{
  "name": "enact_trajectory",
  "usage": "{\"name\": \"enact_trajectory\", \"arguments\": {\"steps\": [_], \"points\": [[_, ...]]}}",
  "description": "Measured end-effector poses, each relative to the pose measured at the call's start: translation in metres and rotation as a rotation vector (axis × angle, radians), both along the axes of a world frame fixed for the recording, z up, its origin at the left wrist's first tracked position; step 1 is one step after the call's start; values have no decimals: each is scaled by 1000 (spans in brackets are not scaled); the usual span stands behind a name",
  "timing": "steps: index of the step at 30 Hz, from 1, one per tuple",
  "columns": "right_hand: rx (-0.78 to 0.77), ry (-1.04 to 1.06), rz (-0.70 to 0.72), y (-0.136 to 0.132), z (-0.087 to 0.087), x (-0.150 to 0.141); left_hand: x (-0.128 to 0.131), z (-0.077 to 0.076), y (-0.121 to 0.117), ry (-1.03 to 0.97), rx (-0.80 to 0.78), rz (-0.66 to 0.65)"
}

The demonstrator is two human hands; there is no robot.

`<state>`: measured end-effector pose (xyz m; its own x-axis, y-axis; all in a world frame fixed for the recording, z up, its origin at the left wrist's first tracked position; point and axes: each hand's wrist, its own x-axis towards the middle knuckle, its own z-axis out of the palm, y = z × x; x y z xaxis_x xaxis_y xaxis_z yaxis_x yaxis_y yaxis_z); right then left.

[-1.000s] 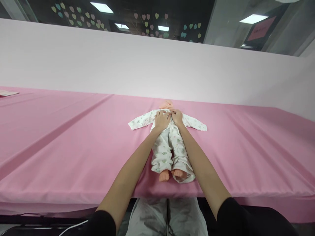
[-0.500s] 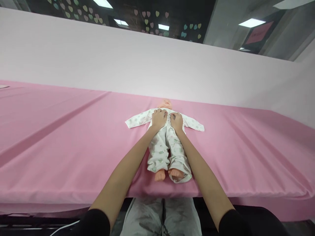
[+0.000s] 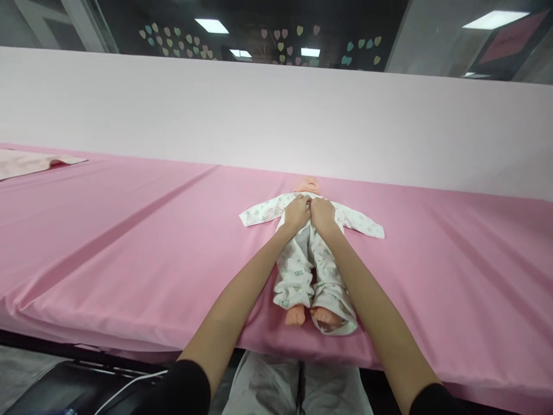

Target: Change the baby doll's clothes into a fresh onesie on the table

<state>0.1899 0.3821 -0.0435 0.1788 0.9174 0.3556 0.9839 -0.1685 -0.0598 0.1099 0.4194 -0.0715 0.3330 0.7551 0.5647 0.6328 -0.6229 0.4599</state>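
A baby doll [image 3: 295, 314] lies on its back on a pink-covered table, its bare feet towards me. It wears a white printed baby outfit [image 3: 294, 282] with both sleeves spread sideways. My left hand [image 3: 298, 212] and my right hand [image 3: 322, 213] meet at the chest, fingers closed on the front of the outfit just below the neck. The hands touch or nearly touch each other. My fingertips and the exact bit of cloth between them are hidden. Around one foot the right trouser leg's cuff hangs loose.
The pink sheet [image 3: 129, 253] covers the table, with a long crease on the left. A folded light pink cloth [image 3: 30, 163] lies at the far left. Behind the table stands a low white wall [image 3: 259, 115] below dark glass with heart stickers. A white cable [image 3: 129, 383] hangs below the front edge.
My hands have come together at the middle of the chest; they were slightly apart before. The view has turned left, bringing more of the folded cloth into sight.
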Motion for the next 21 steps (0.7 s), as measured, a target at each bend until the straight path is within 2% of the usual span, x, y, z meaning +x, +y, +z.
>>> {"name": "enact_trajectory", "arguments": {"steps": [3, 6, 10, 13, 16, 21], "points": [[18, 57, -16, 0, 4, 11, 0, 2, 4, -97, -17, -61], [3, 140, -86, -1, 11, 32, 0, 6, 7, -234, -112, -131], [-50, 269, -130, 0, 18, 52, -1, 10, 10, -364, -204, -142], [31, 410, -34, 2, 20, 53, -1, 10, 10, -346, -242, -205], [75, 543, 101, 5, 18, 46, -2, 8, 12, -292, -196, -246], [76, 589, 103, 10, 10, 41, -2, 4, 14, -270, -124, -208]]}}
